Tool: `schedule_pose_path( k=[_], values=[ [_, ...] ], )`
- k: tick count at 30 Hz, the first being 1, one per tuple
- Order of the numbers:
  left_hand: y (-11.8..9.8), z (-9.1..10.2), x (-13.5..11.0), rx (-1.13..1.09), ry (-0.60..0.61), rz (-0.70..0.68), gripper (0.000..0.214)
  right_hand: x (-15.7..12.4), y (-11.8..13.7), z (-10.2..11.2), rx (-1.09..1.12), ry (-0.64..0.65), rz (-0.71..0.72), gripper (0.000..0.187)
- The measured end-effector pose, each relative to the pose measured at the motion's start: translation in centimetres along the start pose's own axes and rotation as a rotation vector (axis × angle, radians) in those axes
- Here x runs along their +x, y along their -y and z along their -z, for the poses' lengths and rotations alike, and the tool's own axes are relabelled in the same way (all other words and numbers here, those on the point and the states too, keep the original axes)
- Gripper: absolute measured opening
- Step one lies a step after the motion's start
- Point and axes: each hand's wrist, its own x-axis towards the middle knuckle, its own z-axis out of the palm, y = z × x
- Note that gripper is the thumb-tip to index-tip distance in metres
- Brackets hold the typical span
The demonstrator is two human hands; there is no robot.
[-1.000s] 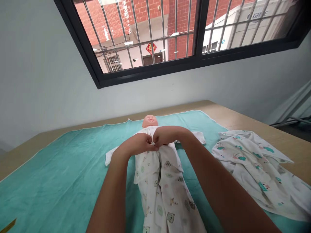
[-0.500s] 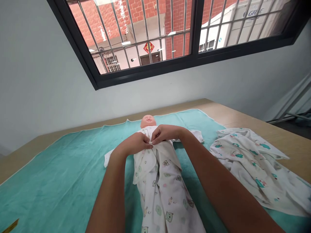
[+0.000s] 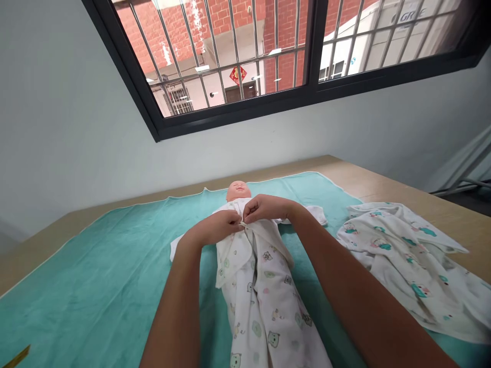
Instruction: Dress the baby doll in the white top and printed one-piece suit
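A baby doll (image 3: 238,190) lies face up, its head toward the wall. It is dressed in a white long-sleeved baby gown (image 3: 264,306) printed with small green and pink animals. My left hand (image 3: 222,226) pinches the gown's front edge at the chest. Facing it, my right hand (image 3: 264,208) grips the cloth just beside it, the fingertips of both hands nearly touching. Whatever fastening lies between the fingers is too small to make out. Below the hands the front panels overlap loosely, and the doll's sleeves stretch out to both sides.
A turquoise towel (image 3: 115,276) spreads under the doll on a wooden table (image 3: 368,179). To the right lies a crumpled white baby garment (image 3: 406,255) with teal prints. Behind the table rise a wall and a barred window (image 3: 238,117). A yellowish strip (image 3: 17,358) shows at bottom left.
The whole view has shifted slightly, so everything appears a little further right. Both hands stay at the doll's chest, with only small finger movements on the gown.
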Motion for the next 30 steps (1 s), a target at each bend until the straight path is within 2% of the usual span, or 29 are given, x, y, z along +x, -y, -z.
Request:
schedule_pose_path(
  k=[5, 10, 21, 24, 30],
  values=[
    [0.47, -0.06, -0.22, -0.206, -0.043, 0.036, 0.031, 0.18, 0.09, -0.01, -0.062, -0.075, 0.028, 0.020],
    [0.41, -0.19, -0.18, -0.307, -0.046, 0.086, 0.034, 0.22, 0.11, 0.04, -0.080, -0.063, 0.032, 0.022],
    [0.24, -0.41, 0.45, -0.299, -0.050, 0.160, 0.025, 0.00, 0.69, -0.44, 0.042, -0.146, 0.127, 0.021],
    [0.52, -0.37, 0.34, -0.309, -0.040, 0.182, 0.027, 0.00, 0.60, -0.44, 0.057, -0.158, 0.114, 0.021],
    [0.88, 0.13, -0.52, -0.372, -0.047, 0.054, 0.035, 0.24, 0.29, -0.31, -0.015, -0.172, 0.030, 0.021]
  ],
)
